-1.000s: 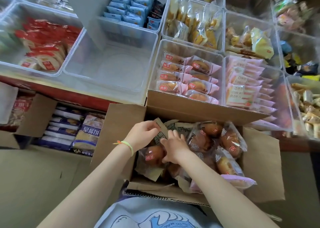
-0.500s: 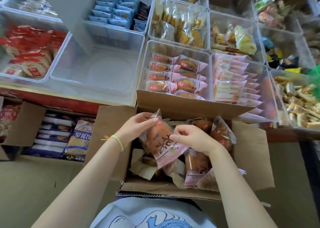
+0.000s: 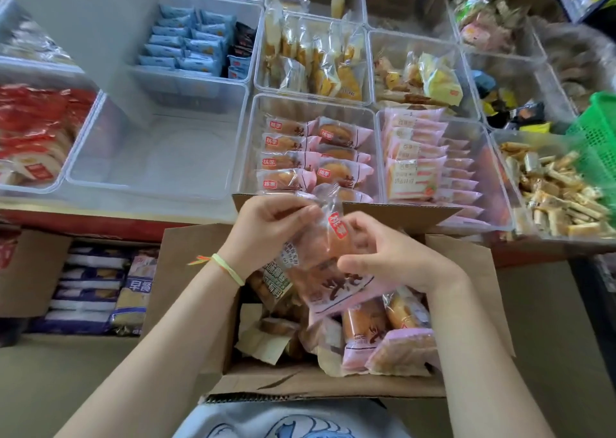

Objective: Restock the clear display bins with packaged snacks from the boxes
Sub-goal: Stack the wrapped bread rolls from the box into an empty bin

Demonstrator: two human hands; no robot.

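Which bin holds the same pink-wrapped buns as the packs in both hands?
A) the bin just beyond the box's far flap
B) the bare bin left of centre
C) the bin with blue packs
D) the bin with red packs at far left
A: the bin beyond the box holds pink-wrapped buns with the red label seen on the packs in the left hand and right hand.

— Inspector: You are standing at a shop's snack counter. Clear display bins (image 3: 310, 104) sit edge to edge, each holding one kind of wrapped snack.

— Second: What else supports that?

— Inspector: Rows of identical pink-wrapped cakes (image 3: 313, 157), blue packets (image 3: 186, 44) and red packets (image 3: 36, 127), sorted by bin. Below you, open cardboard boxes (image 3: 466, 271) hold bulk stock, and a green shopping basket (image 3: 596, 134) sits at the right.
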